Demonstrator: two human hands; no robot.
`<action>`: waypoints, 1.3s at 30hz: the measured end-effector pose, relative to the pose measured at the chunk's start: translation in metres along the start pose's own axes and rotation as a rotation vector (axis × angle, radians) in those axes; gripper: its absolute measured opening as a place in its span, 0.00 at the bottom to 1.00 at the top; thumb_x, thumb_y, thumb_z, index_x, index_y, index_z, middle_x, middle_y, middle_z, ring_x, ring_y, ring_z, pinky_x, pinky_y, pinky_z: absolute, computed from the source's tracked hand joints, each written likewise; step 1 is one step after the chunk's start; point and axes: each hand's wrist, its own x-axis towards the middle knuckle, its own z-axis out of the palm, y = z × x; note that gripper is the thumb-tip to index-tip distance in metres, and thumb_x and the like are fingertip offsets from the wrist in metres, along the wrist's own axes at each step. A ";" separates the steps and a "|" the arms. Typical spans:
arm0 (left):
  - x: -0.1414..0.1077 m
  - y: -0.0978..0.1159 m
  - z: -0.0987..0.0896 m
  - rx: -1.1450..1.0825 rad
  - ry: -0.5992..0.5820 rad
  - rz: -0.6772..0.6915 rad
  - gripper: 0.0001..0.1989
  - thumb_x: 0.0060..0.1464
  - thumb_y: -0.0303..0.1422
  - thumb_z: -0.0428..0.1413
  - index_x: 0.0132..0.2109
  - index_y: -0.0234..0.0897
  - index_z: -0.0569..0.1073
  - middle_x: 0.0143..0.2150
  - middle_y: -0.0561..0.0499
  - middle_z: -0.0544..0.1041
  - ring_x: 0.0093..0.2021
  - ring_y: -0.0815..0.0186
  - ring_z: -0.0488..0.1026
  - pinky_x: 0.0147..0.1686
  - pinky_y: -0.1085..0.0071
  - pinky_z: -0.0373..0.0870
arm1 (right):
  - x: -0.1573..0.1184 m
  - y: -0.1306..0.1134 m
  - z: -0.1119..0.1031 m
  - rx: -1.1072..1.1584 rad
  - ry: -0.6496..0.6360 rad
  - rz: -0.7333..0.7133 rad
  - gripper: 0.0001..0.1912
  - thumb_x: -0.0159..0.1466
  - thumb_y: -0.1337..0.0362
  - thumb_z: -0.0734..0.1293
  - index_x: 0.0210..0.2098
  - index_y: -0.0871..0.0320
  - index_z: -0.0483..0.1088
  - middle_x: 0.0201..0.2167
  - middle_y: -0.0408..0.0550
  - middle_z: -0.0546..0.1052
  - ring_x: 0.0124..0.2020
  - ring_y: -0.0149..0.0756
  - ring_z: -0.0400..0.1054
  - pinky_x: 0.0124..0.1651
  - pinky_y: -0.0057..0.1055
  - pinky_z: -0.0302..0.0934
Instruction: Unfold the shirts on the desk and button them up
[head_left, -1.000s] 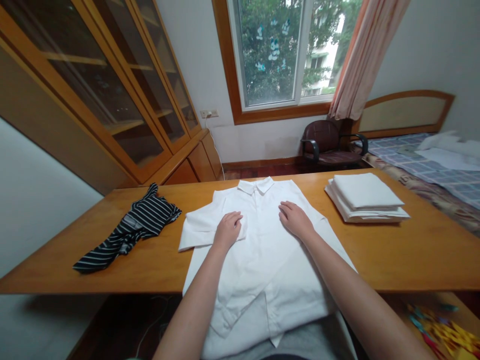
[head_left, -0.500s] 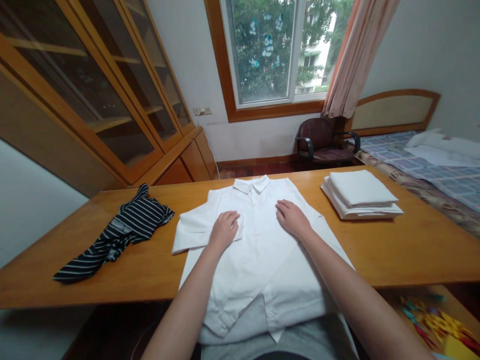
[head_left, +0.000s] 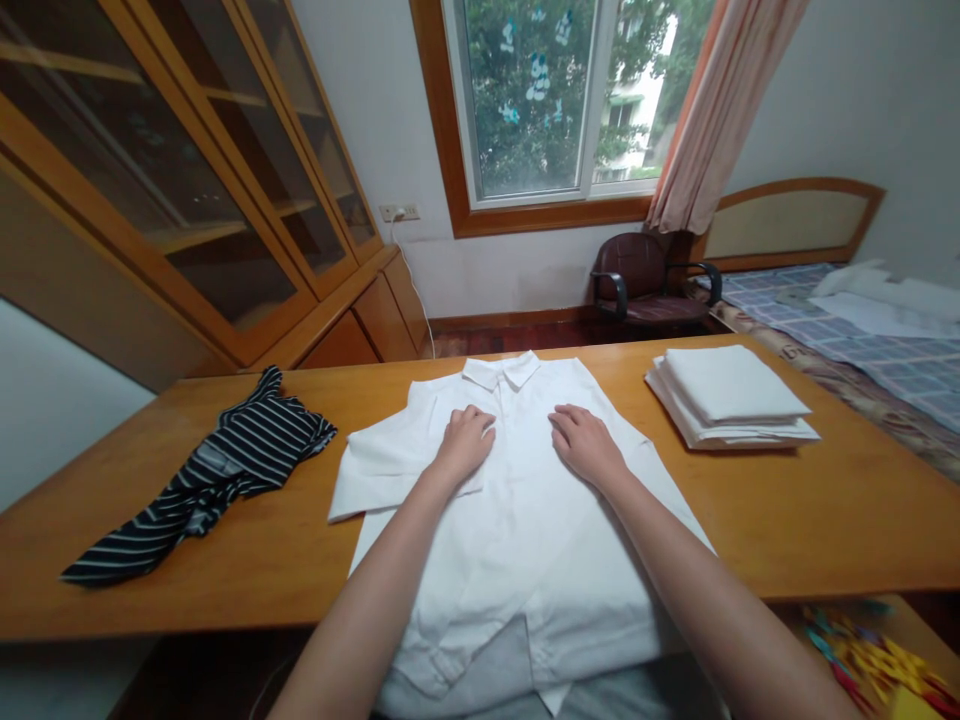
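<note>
A white collared shirt (head_left: 517,530) lies spread front side up, its collar pointing to the window and its hem hanging over the near table edge. On the left, one sleeve (head_left: 386,462) is folded inward across the shirt's chest. My left hand (head_left: 466,445) rests palm down on the left chest near the button line, by the sleeve's end, fingers stretched out. Across from it, my right hand (head_left: 586,445) lies flat on the right chest, open as well. Neither hand grips the cloth. The other sleeve is not visible.
The wooden table (head_left: 847,500) carries a black striped garment (head_left: 240,445) at left and a stack of folded white cloth (head_left: 731,390) at right. Below right, colourful items (head_left: 877,650) sit on a lower surface. A chair (head_left: 637,280) stands behind the table.
My left hand has slid slightly inward and up toward the button line. My right hand stays almost in place. The camera view has shifted a little.
</note>
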 end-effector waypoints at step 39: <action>0.027 0.008 0.021 -0.347 0.090 -0.109 0.04 0.55 0.29 0.58 0.34 0.38 0.77 0.35 0.51 0.75 0.36 0.64 0.74 0.39 0.70 0.70 | 0.064 -0.047 0.032 0.263 -0.057 0.066 0.05 0.65 0.63 0.69 0.38 0.56 0.77 0.34 0.47 0.78 0.38 0.36 0.70 0.42 0.29 0.60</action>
